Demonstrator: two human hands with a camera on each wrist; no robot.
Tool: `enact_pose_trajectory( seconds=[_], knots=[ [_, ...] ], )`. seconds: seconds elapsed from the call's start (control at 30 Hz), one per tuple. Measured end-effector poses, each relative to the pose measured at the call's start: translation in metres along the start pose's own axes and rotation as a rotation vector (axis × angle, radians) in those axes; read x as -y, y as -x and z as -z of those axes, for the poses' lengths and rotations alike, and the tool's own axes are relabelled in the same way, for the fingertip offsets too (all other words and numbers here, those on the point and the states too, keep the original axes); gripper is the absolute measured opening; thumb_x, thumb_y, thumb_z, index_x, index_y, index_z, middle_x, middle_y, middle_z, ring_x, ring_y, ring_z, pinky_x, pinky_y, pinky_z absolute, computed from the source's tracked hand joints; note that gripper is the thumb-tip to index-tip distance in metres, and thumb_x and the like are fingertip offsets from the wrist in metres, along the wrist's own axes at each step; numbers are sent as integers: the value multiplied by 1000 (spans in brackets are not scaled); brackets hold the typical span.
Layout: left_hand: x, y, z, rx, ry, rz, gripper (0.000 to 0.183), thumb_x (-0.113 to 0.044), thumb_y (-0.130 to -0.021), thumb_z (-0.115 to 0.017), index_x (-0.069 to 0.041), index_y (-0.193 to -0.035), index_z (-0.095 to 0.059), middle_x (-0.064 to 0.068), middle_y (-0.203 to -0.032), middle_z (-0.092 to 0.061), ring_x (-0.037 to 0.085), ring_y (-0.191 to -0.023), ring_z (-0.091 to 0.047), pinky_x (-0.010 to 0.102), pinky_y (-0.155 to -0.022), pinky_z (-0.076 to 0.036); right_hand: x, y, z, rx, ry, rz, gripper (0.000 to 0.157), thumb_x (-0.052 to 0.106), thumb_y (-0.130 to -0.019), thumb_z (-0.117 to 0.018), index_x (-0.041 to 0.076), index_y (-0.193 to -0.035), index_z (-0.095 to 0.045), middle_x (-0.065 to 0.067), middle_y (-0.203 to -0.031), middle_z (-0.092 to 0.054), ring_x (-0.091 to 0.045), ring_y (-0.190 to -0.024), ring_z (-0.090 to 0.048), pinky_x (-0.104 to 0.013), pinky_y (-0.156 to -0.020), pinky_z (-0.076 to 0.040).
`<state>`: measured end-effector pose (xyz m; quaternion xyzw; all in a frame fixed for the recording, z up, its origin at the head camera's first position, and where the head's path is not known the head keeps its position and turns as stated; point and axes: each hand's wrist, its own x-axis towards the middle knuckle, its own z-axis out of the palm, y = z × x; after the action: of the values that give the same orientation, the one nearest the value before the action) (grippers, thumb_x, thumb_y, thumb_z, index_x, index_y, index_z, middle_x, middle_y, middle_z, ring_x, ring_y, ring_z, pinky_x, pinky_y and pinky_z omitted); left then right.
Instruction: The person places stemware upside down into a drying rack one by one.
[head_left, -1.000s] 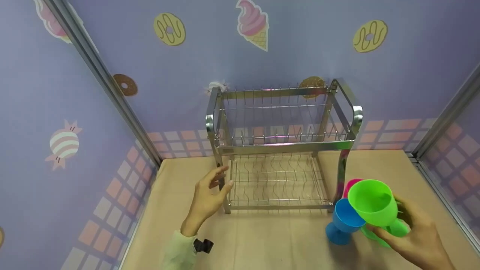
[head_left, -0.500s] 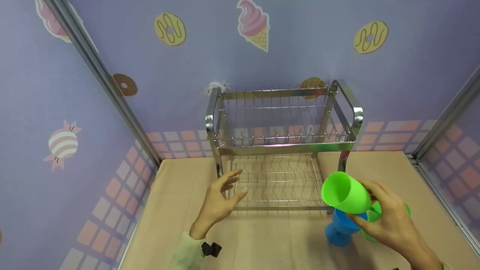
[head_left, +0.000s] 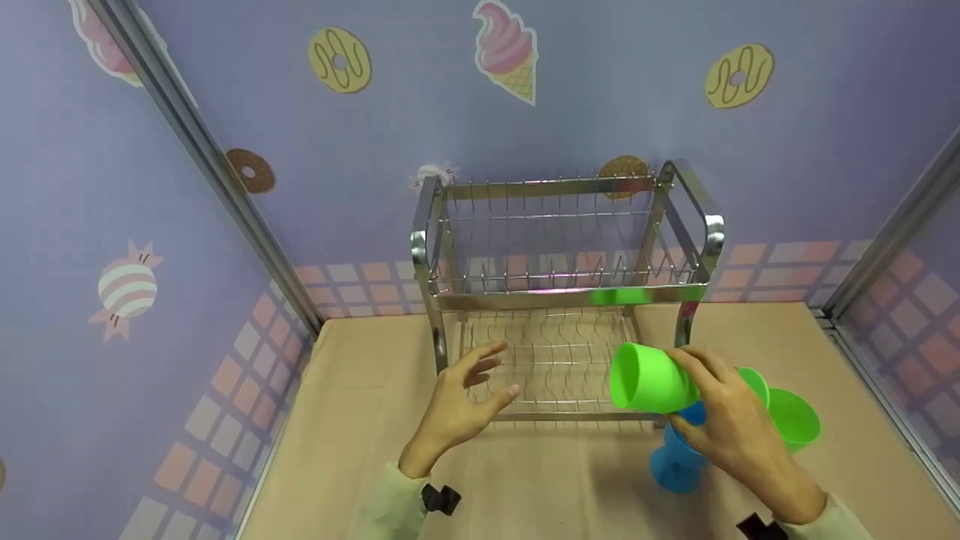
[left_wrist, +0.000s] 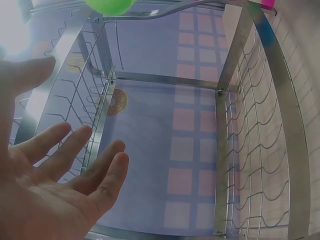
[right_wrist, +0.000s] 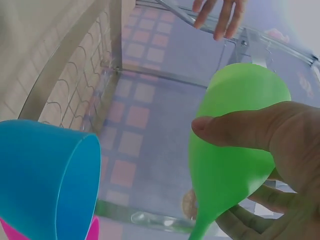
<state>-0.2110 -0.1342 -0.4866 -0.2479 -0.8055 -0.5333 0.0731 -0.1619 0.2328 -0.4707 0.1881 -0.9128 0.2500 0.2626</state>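
Observation:
My right hand [head_left: 731,424] grips a green plastic goblet [head_left: 651,381] round its bowl, thumb on one side and fingers on the other. The goblet is tipped on its side, mouth facing left. Below it stands a blue goblet [head_left: 675,469], partly covered by the hand and the green bowl. A second green goblet [head_left: 796,420] shows behind the right hand. Part of something pink [right_wrist: 11,231] peeks out under the blue goblet in the right wrist view. My left hand [head_left: 465,409], fingers spread and holding nothing, hovers by the lower left front of a metal dish rack [head_left: 570,300].
The two-tier rack has a wire upper shelf [head_left: 562,215] and a wavy wire lower shelf [head_left: 555,364]. It stands against the purple back wall [head_left: 600,97]. Side walls close in the wooden table [head_left: 360,382] on the left and right.
The right hand has carried the green goblet leftward, tipping it from mouth-up onto its side. My left hand has drifted right, across the rack's front left corner.

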Motion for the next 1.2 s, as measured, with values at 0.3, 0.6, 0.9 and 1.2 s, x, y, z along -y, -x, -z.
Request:
enact_pose_trajectory(
  seconds=[0.3, 0.6, 0.9, 1.2],
  knots=[
    [1, -6, -15, 14, 16, 19, 69, -30, -95, -82, -7, -154, -54, 10, -156, -58, 37, -136, -64, 49, -112, -57, 1, -9, -18, -3, 48, 42, 101, -7, -50, -104, 3, -142, -63, -22, -134, -65, -44, -111, -70, -62, -87, -64],
    [3, -13, -34, 38, 61, 7, 68, -30, -95, -82, -7, -153, -55, 16, -155, -59, 38, -135, -64, 53, -112, -56, 7, -17, -33, -29, 58, 105, 96, -8, -52, -103, 6, -139, -66, -18, -128, -67, -41, -108, -70, -58, -87, -65],
    [-2, -17, -50, 74, 65, 21, 69, -33, -93, -83, -15, -154, -55, 9, -156, -59, 31, -135, -64, 43, -112, -57, 14, -23, -43, -25, 80, 157, 97, -10, -50, -104, 5, -138, -65, -19, -130, -68, -41, -111, -67, -58, -92, -64],
    [-3, -17, -57, 113, 54, 7, 74, -36, -92, -84, -15, -156, -52, 7, -159, -56, 35, -136, -64, 45, -111, -58, 21, -26, -51, 14, 92, 175, 96, -6, -52, -105, 7, -138, -65, -17, -131, -66, -39, -115, -68, -57, -96, -64]
  ],
)
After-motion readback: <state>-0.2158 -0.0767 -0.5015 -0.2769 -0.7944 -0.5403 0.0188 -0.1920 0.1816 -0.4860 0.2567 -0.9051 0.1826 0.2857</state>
